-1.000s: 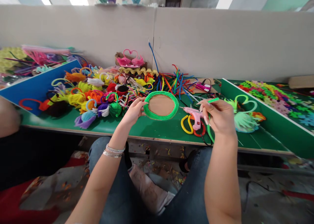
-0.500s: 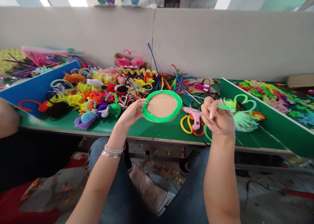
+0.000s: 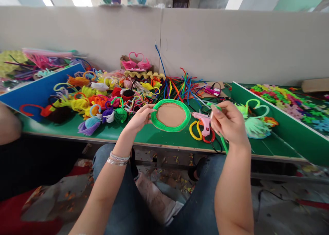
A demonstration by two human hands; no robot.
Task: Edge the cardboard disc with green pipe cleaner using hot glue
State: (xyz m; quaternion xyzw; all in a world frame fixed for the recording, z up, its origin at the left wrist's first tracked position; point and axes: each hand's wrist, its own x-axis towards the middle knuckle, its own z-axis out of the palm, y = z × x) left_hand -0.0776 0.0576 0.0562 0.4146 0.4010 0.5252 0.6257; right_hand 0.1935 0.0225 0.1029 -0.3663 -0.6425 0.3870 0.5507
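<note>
My left hand (image 3: pixel 143 117) grips the left edge of a round cardboard disc (image 3: pixel 170 114), held tilted above the table edge. A green pipe-cleaner band (image 3: pixel 188 116) runs around the disc's rim, leaving its middle bare. To the right, my right hand (image 3: pixel 228 122) pinches a green pipe cleaner (image 3: pixel 224 144), whose tail hangs below the palm. A pink glue gun (image 3: pixel 205 121) lies between the disc and my right hand. Beside it are a yellow-handled tool (image 3: pixel 195 130) and red handles (image 3: pixel 210 136), perhaps scissors, partly hidden.
Several pipe-cleaner swans (image 3: pixel 89 101) crowd the left, by a blue divider (image 3: pixel 38 94). Loose pipe cleaners (image 3: pixel 181 85) lie at the back. A green swan pair (image 3: pixel 257 123) stands right, before a green divider (image 3: pixel 277 121). Another person's arm (image 3: pixel 9 125) shows far left.
The disc has dipped slightly and moved a little right with my left hand. My right hand has turned, bringing the pipe cleaner's end toward the disc and its tail below the hand.
</note>
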